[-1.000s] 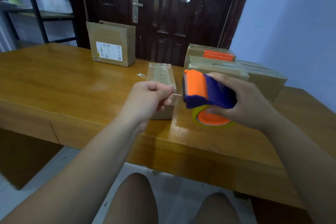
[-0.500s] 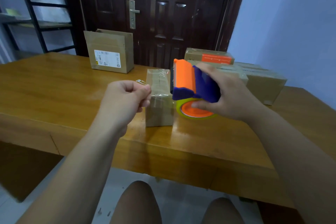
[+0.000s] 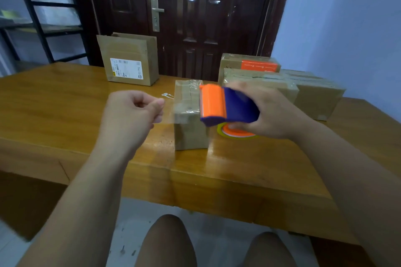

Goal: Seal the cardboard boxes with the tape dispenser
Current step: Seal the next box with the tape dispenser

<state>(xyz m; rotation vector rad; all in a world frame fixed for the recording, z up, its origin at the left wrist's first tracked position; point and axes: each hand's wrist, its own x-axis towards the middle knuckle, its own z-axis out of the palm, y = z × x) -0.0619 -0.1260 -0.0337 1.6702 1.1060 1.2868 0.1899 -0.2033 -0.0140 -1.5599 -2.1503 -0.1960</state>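
Tape pull-out: left hand (image 3: 132,112) pinches the tape end (image 3: 162,116), right hand (image 3: 275,115) grips the tape dispenser (image 3: 227,105), small box (image 3: 188,134) between them; next, presumably, press the strip (image 3: 184,116) down

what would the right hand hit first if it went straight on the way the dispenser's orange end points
Probably the left hand, which pinches the clear tape pulled from the tape dispenser in the right hand. The small box lies under that line; depth is unclear, so it might graze that first.
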